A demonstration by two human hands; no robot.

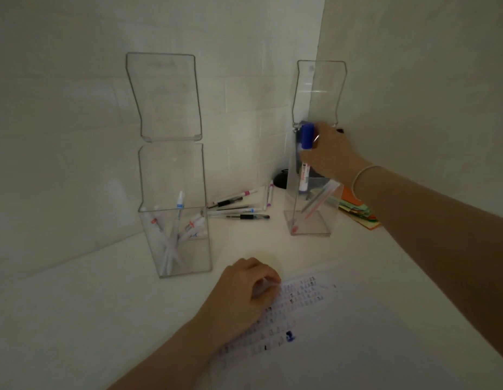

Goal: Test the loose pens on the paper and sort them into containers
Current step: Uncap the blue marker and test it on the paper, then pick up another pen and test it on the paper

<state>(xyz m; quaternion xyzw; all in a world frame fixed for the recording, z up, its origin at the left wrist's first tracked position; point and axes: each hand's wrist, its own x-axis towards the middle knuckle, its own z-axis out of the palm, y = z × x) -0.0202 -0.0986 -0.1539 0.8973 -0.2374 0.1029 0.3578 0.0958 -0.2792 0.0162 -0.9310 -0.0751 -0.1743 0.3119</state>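
My right hand (pixel 333 154) holds a thick marker with a blue cap (pixel 306 153) upright at the mouth of the right clear container (pixel 310 220), its lower half inside. That container holds a couple of pens leaning inside. The left clear container (pixel 183 260) holds several white pens. Both lids stand open. My left hand (pixel 244 294) rests with curled fingers on the white test paper (pixel 343 319), which carries rows of small scribbles and one blue mark. Several loose pens (pixel 239 206) lie on the table between the containers.
A stack of coloured paper sheets (pixel 357 212) lies behind the right container under my right forearm. A dark round object (pixel 281 178) sits by the wall corner. White walls close in behind and on the right.
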